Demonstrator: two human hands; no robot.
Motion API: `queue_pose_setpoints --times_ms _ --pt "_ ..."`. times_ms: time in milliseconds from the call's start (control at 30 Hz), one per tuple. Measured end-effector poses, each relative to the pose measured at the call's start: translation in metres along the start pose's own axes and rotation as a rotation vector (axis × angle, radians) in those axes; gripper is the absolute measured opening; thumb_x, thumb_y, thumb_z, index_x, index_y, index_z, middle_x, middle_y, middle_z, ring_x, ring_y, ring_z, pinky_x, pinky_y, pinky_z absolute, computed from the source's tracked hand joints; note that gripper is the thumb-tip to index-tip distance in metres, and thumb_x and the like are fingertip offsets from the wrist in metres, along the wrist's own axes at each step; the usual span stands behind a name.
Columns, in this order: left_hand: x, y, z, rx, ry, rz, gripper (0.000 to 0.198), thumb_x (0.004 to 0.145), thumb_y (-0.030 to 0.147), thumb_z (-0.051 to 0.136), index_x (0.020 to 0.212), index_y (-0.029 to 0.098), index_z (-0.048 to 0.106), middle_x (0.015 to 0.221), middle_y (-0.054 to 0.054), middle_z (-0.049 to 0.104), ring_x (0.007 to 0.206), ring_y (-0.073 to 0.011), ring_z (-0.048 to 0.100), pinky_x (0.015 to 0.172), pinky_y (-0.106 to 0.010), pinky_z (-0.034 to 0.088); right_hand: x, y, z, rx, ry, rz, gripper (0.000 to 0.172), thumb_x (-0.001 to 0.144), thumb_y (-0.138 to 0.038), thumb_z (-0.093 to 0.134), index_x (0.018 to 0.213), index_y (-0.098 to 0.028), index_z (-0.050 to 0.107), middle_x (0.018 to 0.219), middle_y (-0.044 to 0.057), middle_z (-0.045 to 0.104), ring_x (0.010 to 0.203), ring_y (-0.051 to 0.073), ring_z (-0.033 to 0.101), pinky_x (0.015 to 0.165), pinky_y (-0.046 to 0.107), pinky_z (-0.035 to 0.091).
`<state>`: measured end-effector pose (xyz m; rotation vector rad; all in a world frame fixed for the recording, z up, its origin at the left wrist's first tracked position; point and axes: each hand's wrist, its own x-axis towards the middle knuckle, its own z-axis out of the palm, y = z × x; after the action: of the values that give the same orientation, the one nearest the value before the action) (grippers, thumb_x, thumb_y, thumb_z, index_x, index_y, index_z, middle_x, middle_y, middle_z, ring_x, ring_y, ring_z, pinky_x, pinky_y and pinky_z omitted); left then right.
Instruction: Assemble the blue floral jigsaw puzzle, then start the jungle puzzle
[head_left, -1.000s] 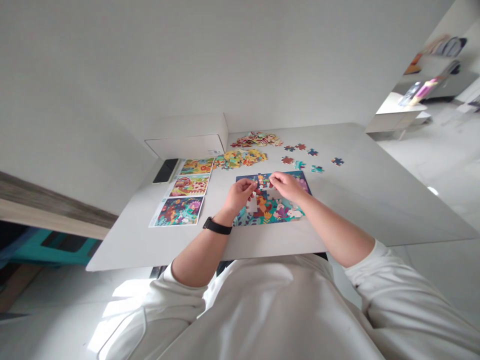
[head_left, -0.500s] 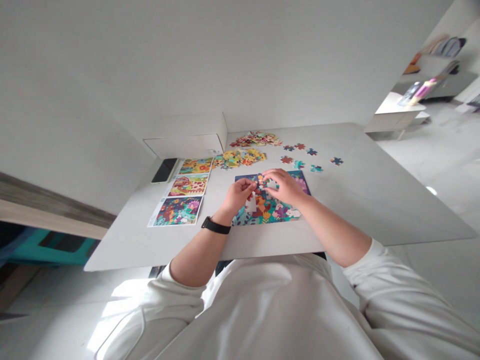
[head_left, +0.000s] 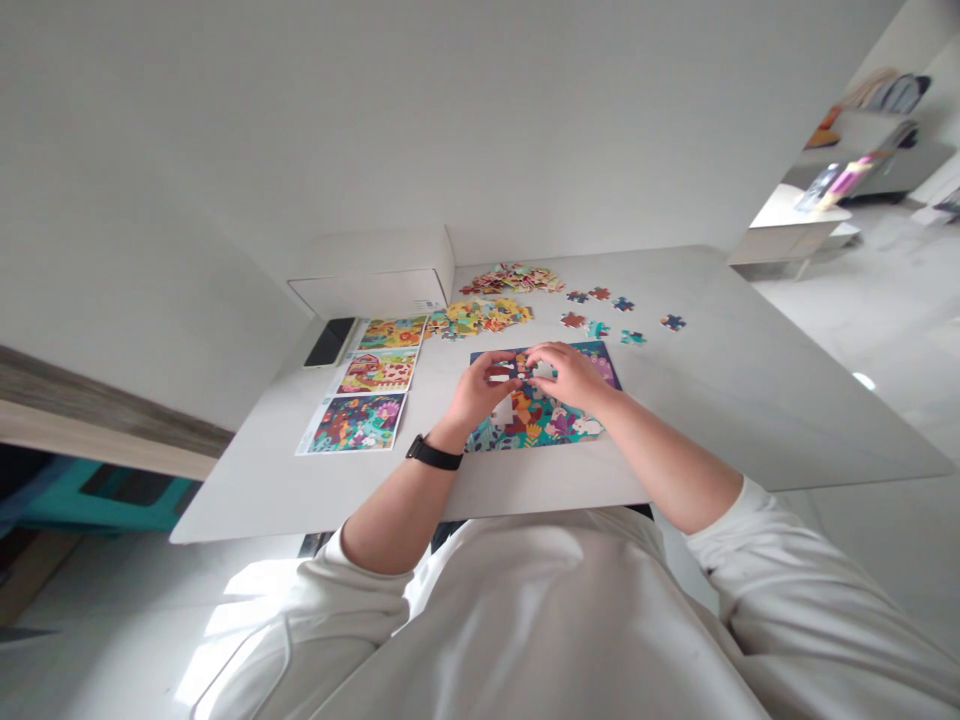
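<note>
**Most of the puzzle joined, gaps left**

On the tabletop [head_left: 750, 400] our puzzle [head_left: 574, 428] lies at centre, largely joined. Our left hand [head_left: 476, 392] and right hand [head_left: 576, 376] curl over its 12 o'clock part, fingertips close together; whether they pinch a piece we cannot tell. Heaps of pieces [head_left: 487, 315] lie at 11 o'clock of it, scattered singles [head_left: 600, 326] at 1 o'clock. A white gap [head_left: 504, 411] shows beside the left hand.
</note>
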<state>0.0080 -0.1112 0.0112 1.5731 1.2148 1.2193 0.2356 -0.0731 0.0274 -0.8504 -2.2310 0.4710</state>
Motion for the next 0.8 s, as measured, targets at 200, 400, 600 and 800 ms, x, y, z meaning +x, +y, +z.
queue_pose_setpoints --times_ms 200,400,600,800 --pt "-0.001 0.001 -0.001 0.228 0.029 0.185 0.034 0.086 0.024 0.084 0.119 0.023 0.076 0.137 -0.011 0.073 0.108 -0.0198 0.073 0.083 -0.029 0.065 0.001 0.005 -0.002 0.032 -0.015 0.003 0.020 0.091 -0.022 0.078 0.109 -0.027 0.074 0.121 0.009 0.079 0.118 0.030 0.071 0.108 0.046 0.053" --pt "-0.001 0.006 0.000 0.222 0.036 0.239 0.031 0.087 0.021 0.082 0.117 0.022 0.078 0.135 -0.011 0.074 0.101 -0.0174 0.074 0.084 -0.030 0.064 0.001 0.004 -0.007 0.065 -0.015 -0.043 0.021 0.091 -0.023 0.076 0.112 -0.026 0.075 0.121 0.010 0.078 0.119 0.029 0.071 0.108 0.045 0.054" --pt "0.006 0.024 0.004 0.267 0.040 0.190 0.027 0.087 0.020 0.080 0.114 0.022 0.078 0.135 -0.011 0.075 0.100 -0.0187 0.075 0.091 -0.034 0.063 0.003 0.005 -0.015 0.060 0.026 -0.011 0.018 0.092 -0.024 0.074 0.110 -0.026 0.075 0.123 0.009 0.079 0.119 0.029 0.072 0.110 0.046 0.054" --pt "0.028 0.041 0.004 0.371 -0.069 0.222 0.032 0.089 0.019 0.078 0.121 0.023 0.078 0.130 -0.011 0.078 0.108 -0.0246 0.076 0.100 -0.039 0.060 0.004 0.010 -0.027 0.027 0.056 0.056 0.019 0.093 -0.029 0.075 0.111 -0.026 0.077 0.124 0.009 0.080 0.117 0.029 0.073 0.109 0.046 0.055"
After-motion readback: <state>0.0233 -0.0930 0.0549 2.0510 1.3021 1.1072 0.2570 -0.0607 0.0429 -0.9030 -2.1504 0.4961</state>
